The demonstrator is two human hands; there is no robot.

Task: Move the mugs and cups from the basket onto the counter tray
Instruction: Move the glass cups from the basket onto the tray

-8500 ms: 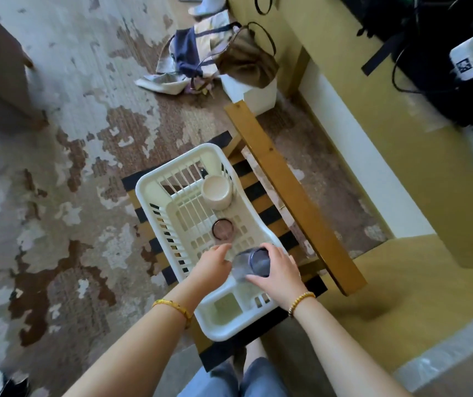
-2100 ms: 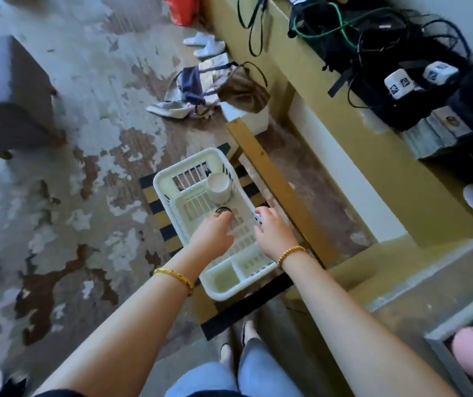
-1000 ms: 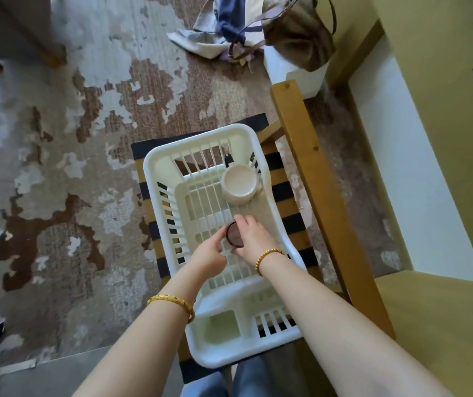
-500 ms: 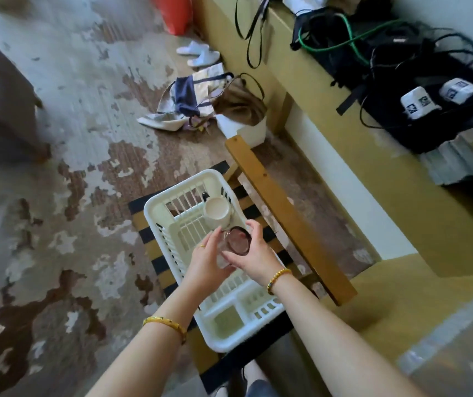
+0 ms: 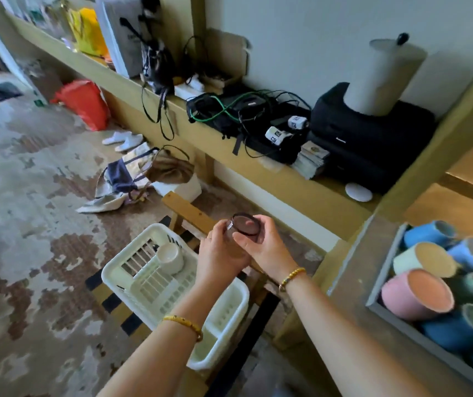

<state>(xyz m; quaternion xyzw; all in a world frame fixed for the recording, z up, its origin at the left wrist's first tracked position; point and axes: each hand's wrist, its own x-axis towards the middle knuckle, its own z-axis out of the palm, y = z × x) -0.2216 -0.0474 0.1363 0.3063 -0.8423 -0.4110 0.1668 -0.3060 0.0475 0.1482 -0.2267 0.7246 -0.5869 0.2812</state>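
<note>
The basket (image 5: 120, 275) was white, and the cup (image 5: 169, 257) inside it cream. The glass (image 5: 245, 227) was dark and smoky with a brownish tint. Under the basket lay a cushion (image 5: 109, 296) striped black and mustard. The tray (image 5: 384, 282) was grey; its mugs (image 5: 430, 285) were pink, pale blue, deep blue and mint. Both wrists wore yellow bead bracelets (image 5: 183, 323). The floor (image 5: 29, 224) was mottled grey and brown.

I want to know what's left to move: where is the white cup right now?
In the head view, the white cup sits in the far end of the basket, lower centre, left of the hands holding the glass.
</note>
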